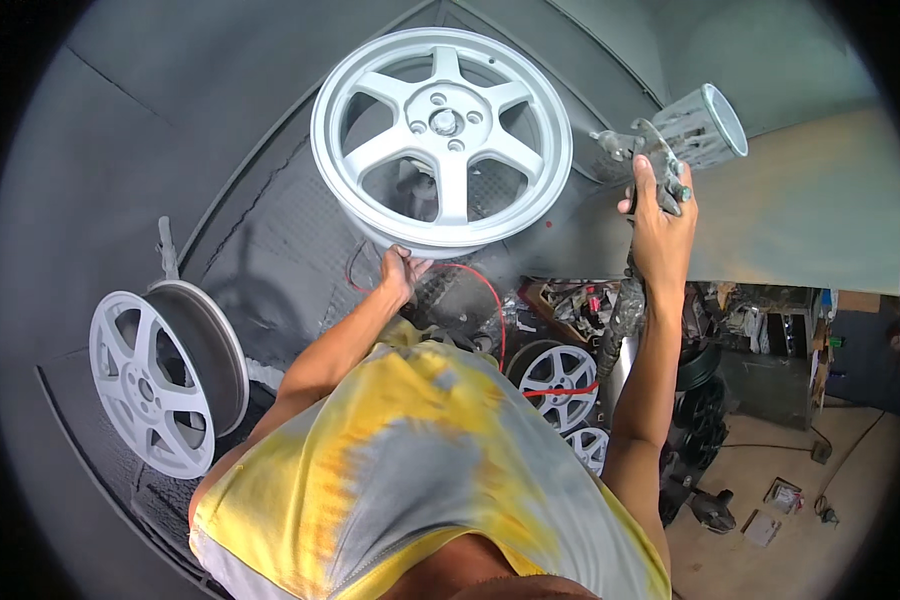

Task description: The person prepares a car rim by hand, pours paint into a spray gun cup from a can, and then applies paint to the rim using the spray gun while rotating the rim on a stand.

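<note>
A white six-spoke wheel rim (453,190) is raised in front of me, its face toward me, with a round fitting in its centre hole. My left hand (400,275) is at its lower back edge, fingers curled against the barrel; part of the grip is hidden by the rim. To the right, my right hand (664,225) is closed around a paint-spattered spray gun (642,140). A spotted cup (705,125) is attached to the gun, tilted to the upper right. The nozzle end points left, toward the rim, with a gap between them.
Another white rim (150,385) hangs at the left by the grey wall. Several rims, including a white one (560,388), stand low behind my right arm. A red hose (500,310) curves below the raised rim. Cluttered shelves (770,330) and small floor items lie right.
</note>
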A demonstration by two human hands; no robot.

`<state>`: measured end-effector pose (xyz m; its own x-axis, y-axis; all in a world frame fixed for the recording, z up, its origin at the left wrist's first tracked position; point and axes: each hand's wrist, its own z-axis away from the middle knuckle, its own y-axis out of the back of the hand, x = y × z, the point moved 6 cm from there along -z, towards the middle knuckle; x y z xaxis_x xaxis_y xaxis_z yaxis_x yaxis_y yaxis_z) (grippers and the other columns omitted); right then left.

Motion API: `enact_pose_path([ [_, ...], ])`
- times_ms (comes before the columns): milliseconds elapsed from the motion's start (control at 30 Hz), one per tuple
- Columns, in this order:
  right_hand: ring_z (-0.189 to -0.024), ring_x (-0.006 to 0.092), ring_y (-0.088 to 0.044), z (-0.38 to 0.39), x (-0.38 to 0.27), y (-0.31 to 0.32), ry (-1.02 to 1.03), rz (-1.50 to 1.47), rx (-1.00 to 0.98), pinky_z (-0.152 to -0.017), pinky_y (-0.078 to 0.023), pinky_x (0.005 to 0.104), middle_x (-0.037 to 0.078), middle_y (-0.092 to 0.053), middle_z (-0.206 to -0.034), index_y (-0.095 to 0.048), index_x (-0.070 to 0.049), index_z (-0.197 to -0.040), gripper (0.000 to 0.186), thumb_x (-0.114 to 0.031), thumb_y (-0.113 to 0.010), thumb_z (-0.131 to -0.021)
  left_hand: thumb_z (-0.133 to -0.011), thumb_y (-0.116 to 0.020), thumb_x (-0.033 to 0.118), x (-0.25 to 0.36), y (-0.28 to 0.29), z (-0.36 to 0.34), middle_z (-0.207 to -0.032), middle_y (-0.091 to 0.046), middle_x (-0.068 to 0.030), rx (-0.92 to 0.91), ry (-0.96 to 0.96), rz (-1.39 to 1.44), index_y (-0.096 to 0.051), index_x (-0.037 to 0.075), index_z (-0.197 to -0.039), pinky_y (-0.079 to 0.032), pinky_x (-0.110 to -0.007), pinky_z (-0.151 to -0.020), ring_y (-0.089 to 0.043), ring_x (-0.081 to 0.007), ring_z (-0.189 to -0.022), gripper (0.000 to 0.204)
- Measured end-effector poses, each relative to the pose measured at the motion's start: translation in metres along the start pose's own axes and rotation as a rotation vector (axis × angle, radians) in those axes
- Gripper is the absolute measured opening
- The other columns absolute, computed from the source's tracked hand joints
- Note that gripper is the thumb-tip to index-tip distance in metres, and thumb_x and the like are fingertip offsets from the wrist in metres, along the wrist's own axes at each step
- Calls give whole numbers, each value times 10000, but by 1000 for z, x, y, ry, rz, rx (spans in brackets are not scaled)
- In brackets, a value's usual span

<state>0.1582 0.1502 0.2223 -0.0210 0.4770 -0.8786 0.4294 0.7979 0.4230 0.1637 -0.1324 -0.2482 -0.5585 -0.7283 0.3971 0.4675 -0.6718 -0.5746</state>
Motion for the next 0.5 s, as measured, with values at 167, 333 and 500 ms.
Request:
enact_pose_path([
  [167,-639,71,-582,5,-2,-13,-16,-43,-101,-606,-481,254,-3,-615,-793,-683,-20,-1153,254,-255,-674,-1057,-863,-470,177,24,7,4,-1213,-688,-187,-76,-23,-26,-567,10,-1189,-575,-502,-1018,-700,-348,-1120,378],
  [333,-631,80,-603,10,-4,-12,-52,-46,-94,-591,-469,262,-8,-614,-764,-678,-25,-1121,250,-267,-679,-1056,-881,-450,267,85,23,8,-1253,-696,-194,-103,-87,-362,-562,7,-1282,-575,-498,-1012,-707,-342,-1125,491],
  [500,-635,79,-604,7,6,7,-3,143,34,-596,-474,271,-8,-620,-740,-662,-24,-1074,247,-271,-679,-1058,-921,-397,334,156,19,-19,-1227,-713,-150,-116,-108,-518,-590,60,-1261,-587,-464,-946,-715,-293,-1074,478],
])
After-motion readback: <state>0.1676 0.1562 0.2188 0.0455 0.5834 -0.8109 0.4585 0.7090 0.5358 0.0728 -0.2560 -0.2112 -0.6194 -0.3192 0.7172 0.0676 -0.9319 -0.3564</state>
